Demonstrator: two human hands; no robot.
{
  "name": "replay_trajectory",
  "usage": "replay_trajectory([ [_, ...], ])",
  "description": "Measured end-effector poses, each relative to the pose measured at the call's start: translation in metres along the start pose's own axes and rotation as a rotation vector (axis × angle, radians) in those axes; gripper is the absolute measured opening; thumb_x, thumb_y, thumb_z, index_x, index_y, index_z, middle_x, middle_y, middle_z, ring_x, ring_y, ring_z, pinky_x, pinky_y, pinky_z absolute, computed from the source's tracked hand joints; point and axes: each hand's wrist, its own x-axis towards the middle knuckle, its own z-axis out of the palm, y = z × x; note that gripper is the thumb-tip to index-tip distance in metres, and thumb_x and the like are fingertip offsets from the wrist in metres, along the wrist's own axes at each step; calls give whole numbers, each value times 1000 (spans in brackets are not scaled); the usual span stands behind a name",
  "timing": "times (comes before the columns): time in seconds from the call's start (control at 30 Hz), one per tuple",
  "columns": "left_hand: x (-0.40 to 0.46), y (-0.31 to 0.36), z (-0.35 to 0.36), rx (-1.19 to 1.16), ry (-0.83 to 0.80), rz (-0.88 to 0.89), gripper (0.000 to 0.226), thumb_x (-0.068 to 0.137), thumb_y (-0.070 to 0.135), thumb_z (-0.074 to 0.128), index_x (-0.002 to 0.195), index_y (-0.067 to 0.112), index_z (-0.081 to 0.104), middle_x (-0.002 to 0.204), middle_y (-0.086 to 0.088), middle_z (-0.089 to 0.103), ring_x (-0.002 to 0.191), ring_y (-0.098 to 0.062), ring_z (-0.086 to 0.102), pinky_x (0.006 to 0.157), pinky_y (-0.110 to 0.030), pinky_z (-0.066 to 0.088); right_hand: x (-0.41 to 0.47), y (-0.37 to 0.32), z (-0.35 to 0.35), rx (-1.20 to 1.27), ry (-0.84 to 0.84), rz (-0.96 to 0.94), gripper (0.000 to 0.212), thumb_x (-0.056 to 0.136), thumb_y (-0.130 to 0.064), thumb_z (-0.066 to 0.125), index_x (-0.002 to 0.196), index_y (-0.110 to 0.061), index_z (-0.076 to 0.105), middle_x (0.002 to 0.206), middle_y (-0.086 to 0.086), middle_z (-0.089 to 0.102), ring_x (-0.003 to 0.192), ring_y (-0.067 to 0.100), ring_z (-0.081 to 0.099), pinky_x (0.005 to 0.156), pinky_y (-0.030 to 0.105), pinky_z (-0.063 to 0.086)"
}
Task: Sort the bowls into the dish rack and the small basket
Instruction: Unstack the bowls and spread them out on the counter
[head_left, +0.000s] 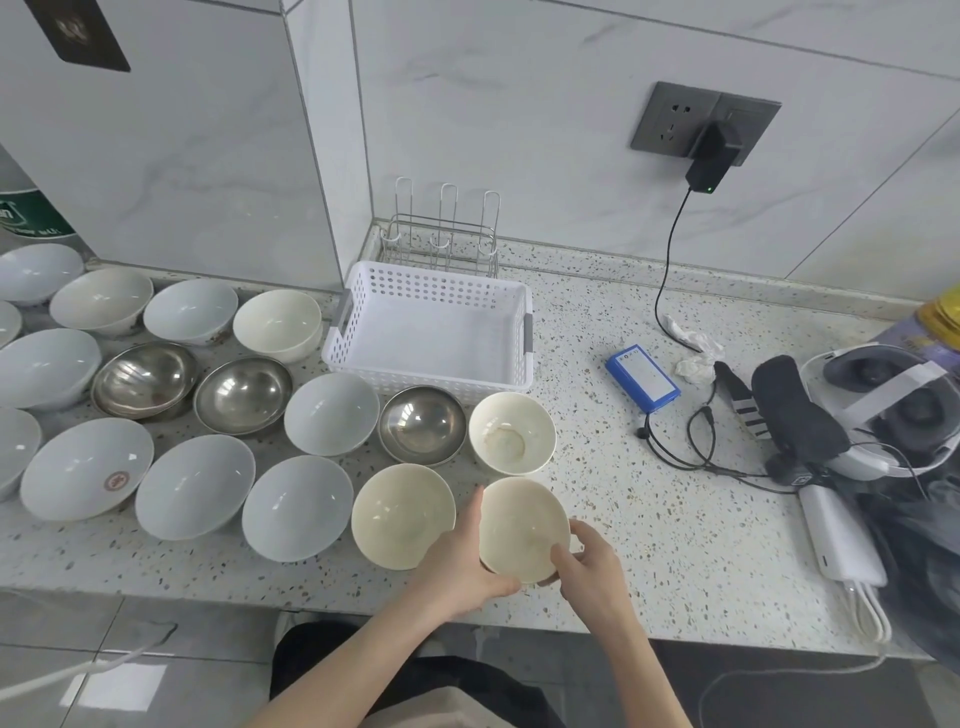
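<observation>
Speckled terrazzo bench (649, 519), marble-tile wall. White perforated plastic basket (431, 327) at centre, empty; wire dish rack (441, 234) behind, empty. Cream ceramic bowl (522, 527) at lower centre, held by left grip (462, 561) and right grip (587, 566), both curled on its rim. Blue box (642, 378) label unreadable.

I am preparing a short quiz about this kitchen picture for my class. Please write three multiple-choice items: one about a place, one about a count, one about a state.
1. Where does the wire metal dish rack stand?
A. behind the white perforated plastic basket
B. to the right of the blue box
C. at the counter's front edge

2. How many shiny steel bowls are on the speckled stone counter?
A. one
B. three
C. five

3. What is the state of the cream ceramic bowl nearest the counter's front edge?
A. inside the basket
B. upside down
C. held by both hands

Answers:
1 A: the rack stands in the corner behind the basket.
2 B: steel bowls at and.
3 C: the left hand and right hand grip it.
</observation>
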Motion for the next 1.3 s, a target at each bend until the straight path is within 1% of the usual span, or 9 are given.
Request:
replay_trajectory([
  [0.1, 0, 2, -1, 60, 8, -15, 113, 75, 26, 80, 155, 35, 0, 119, 2, 63, 103, -17, 64, 89, -32, 54, 0, -1, 1, 1, -7, -8, 30, 87, -11, 50, 114, -22, 57, 70, 4, 73, 42, 0, 54, 48, 19, 39],
  [0.27, 1, 3, -2, 66, 23, -6, 108, 74, 25, 79, 154, 35, 8, 117, 2, 64, 103, -18, 64, 87, -36, 56, 1, -2, 3, 8, -19, -10, 31, 88, -9, 49, 116, -20, 56, 74, 10, 73, 40, 0, 53, 48, 21, 39],
  [0.6, 5, 1, -1, 114, 24, -1, 108, 74, 27, 81, 153, 35, 8, 114, 1, 66, 98, -19, 65, 83, -34, 56, 6, 2, 3, 4, -30, 33, 33, 86, -11, 50, 117, -21, 55, 66, 8, 73, 39, 1, 49, 48, 23, 41],
  [0.8, 8, -5, 1, 143, 2, -17, 112, 77, 29, 80, 155, 35, 0, 115, -5, 66, 97, -23, 66, 81, -32, 54, 10, -2, 4, 39, -30, 90, 31, 85, -15, 50, 114, -24, 55, 64, 4, 70, 40, 2, 51, 46, 21, 41],
  [0.97, 7, -8, 4, 135, 8, -55, 117, 77, 33, 78, 155, 37, -9, 104, -1, 65, 88, -18, 65, 77, -26, 51, 6, -6, 2, 15, -54, 110, 29, 88, -19, 48, 115, -28, 54, 70, 5, 70, 38, 0, 51, 42, 17, 41],
  [1.07, 3, -7, 2, 129, -3, -26, 116, 78, 33, 78, 152, 46, -11, 84, 14, 61, 71, -4, 62, 65, -14, 47, 4, -8, 1, -5, -44, 121, 22, 92, -39, 46, 111, -35, 57, 68, 0, 73, 55, 6, 61, 50, 24, 46],
  [1.17, -4, -2, -3, 265, 33, 75, 105, 83, 35, 72, 152, 51, -6, 71, 15, 54, 67, -5, 60, 61, -17, 48, -2, -9, -3, -50, -9, 136, 27, 93, -57, 38, 111, -45, 54, 78, -6, 73, 79, 12, 70, 72, 35, 54],
  [1.27, -7, 1, -14, 336, 77, 121, 70, 93, 38, 59, 152, 41, 23, 77, 3, 64, 75, -15, 66, 72, -32, 56, -6, -14, -8, -143, 104, 144, 39, 95, -55, 37, 127, -38, 52, 79, -3, 73, 82, 12, 66, 70, 34, 50],
  [1.3, -9, 2, -19, 341, 105, 133, 58, 96, 37, 55, 150, 35, 33, 80, 2, 67, 76, -16, 66, 71, -31, 55, -7, -17, -11, -186, 150, 142, 42, 96, -51, 40, 131, -33, 51, 83, -1, 73, 83, 14, 65, 69, 33, 49],
])
